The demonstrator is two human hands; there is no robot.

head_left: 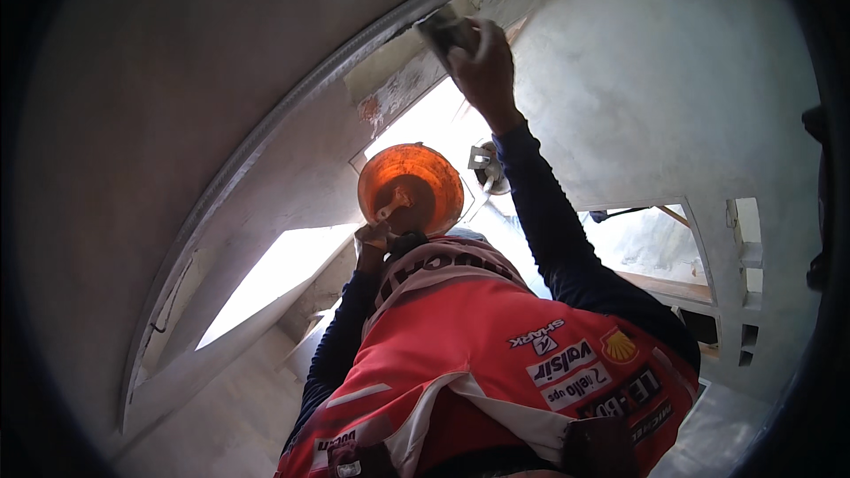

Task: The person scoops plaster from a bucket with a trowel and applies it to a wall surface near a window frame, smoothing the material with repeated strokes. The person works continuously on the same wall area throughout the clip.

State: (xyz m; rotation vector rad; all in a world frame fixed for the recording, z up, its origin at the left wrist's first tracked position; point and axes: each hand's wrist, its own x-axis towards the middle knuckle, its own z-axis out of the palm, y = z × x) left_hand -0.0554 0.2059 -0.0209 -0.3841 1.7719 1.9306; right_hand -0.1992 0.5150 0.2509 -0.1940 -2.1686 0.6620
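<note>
My right hand (482, 71) is stretched far out, its fingers closed round a dark, block-like tool (445, 34). The tool is smeared by motion, so its exact kind does not show. It lies against or close to a long curved plaster edge (354, 46); whether it touches cannot be told. Closer to my body, my left hand (374, 239) grips the rim of an orange bucket (376, 168). Greyish-brown wet material (429, 204) covers the bucket's bottom. In it rests a tool with a pale orange handle (396, 202), its working end hidden.
Pale plastered surfaces (637, 80) surround me. A rough, chipped patch (376, 111) lies near the curved edge. Bright openings (266, 274) show at the left and a framed opening (651, 248) at the right. A small metal fitting (482, 162) sits beyond the bucket.
</note>
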